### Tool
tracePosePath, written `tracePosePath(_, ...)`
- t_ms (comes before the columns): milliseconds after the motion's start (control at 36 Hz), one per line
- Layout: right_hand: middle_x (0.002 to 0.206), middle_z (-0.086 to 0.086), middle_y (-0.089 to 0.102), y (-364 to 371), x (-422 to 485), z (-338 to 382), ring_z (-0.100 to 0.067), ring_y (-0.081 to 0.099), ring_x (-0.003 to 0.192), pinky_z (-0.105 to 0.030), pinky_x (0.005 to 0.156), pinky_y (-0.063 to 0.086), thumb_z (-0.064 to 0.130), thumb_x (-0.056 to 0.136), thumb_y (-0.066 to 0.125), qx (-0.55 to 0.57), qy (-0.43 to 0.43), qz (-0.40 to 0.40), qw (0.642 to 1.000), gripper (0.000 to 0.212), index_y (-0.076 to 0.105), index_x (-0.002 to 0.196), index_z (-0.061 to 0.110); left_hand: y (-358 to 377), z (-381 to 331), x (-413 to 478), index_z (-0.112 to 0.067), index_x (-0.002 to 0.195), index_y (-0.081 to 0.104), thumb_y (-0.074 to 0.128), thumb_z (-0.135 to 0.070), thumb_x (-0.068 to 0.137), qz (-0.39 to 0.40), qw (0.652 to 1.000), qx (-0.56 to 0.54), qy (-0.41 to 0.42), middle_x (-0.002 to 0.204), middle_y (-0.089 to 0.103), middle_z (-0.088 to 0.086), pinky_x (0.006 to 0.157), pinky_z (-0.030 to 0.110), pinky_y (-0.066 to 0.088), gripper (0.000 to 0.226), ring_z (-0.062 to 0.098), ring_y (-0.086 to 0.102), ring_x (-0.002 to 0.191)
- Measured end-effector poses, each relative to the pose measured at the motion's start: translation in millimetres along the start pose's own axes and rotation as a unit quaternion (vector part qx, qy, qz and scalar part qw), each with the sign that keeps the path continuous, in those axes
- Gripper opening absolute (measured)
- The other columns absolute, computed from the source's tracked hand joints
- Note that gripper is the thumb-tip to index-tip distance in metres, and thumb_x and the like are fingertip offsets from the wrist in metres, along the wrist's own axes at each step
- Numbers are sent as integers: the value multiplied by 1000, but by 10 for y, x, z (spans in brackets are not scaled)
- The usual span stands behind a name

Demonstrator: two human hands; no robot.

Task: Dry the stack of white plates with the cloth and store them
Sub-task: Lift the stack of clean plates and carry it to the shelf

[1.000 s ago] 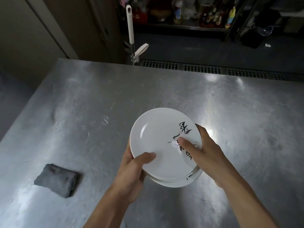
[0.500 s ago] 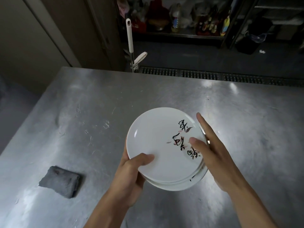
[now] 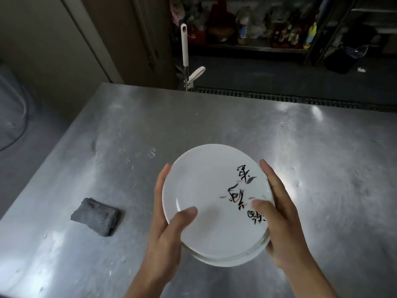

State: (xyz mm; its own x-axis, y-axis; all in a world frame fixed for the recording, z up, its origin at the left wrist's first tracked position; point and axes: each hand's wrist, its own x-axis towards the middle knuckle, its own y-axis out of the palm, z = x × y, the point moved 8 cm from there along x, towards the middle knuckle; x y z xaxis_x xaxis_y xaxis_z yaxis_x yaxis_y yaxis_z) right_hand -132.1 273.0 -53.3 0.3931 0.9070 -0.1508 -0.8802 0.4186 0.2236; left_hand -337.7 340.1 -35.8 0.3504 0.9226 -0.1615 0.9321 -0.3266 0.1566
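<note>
The stack of white plates point(image 3: 225, 260) was held off the steel table point(image 3: 322, 158) between both hands, tilted a little toward the person. The left hand point(image 3: 165, 233) gripped its left rim, thumb pressed on the face of the top plate point(image 3: 199, 186) and fingers reaching up along the edge. In the last second the right hand point(image 3: 283, 222) had changed its hold: its fingers, half a second before stretched loosely beside the rim, now wrapped the right edge, with the thumb laid on the painted lettering. The left fingers had likewise come up from beneath the stack to its side. So the stack was clasped from both sides, and probably being squared up or readied for setting down. No drying had begun, I judged: the folded grey cloth point(image 3: 95, 219) lay on the table well to the left of the grip, untouched by either hand.
</note>
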Motion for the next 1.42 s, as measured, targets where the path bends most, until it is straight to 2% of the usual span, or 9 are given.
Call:
tracePosePath(111,137,6,62,101,-108,3,-21,61,124,-36,87,56,10,75,54,-1,-4,19,1000,73,53,139,46,-130,39,-138,-50,149,37,72,-44,74,-53,998,22,17,148,51,-15,104,67,46,84,24,55,134)
tracePosePath(278,141,7,58,255,-345,-22,-22,59,127,-45,93,51,29,69,62,0,-27,22,999,77,48,143,43,-306,68,-337,-46,149,41,70,-44,75,-69,997,18,33,150,52,-8,103,69,45,80,30,54,135)
tracePosePath(361,146,6,54,348,-453,-30,-23,55,131,-51,98,50,30,73,62,-11,-45,19,999,76,45,146,40,-401,72,-446,-46,149,41,70,-44,76,-71,997,11,39,151,52,-8,104,69,44,78,29,53,136)
tracePosePath(611,145,0,55,656,-827,-119,-28,56,130,-57,100,48,29,80,63,-11,-60,3,998,72,42,149,36,-741,67,-748,-46,150,41,71,-47,79,-68,996,4,54,149,54,-11,103,66,46,77,22,56,134)
tracePosePath(722,141,1,59,799,-1095,-225,-26,58,128,-57,100,48,31,77,62,7,-58,-17,998,70,47,145,38,-925,62,-974,-47,149,42,71,-51,79,-60,996,21,56,147,55,-13,102,62,50,76,18,58,132)
tracePosePath(778,140,-1,60,880,-1231,-271,-28,58,128,-62,101,47,30,77,62,16,-59,-22,998,69,48,144,39,-1033,44,-1082,-47,149,43,71,-52,78,-58,996,27,63,147,56,-12,102,61,50,76,19,58,132)
tracePosePath(917,141,-4,59,1076,-1546,-429,-30,56,130,-65,104,43,25,77,58,25,-58,-29,998,68,49,145,33,-1252,108,-1364,-47,147,46,69,-48,78,-46,996,20,68,145,58,-11,91,41,60,73,19,61,128)
tracePosePath(1139,139,-6,61,1124,-2009,-776,-34,58,126,-69,104,41,26,76,59,17,-34,-47,998,70,48,145,35,-1461,335,-1811,-51,143,48,67,-50,76,-55,997,33,48,147,56,-12,103,63,49,70,22,57,133)
tracePosePath(1417,140,-5,60,788,-2490,-1127,-33,59,125,-65,99,47,27,78,59,-3,0,-34,999,72,43,148,36,-1335,693,-2352,-50,147,44,69,-51,75,-58,997,44,12,149,53,-11,104,64,47,75,23,55,135)
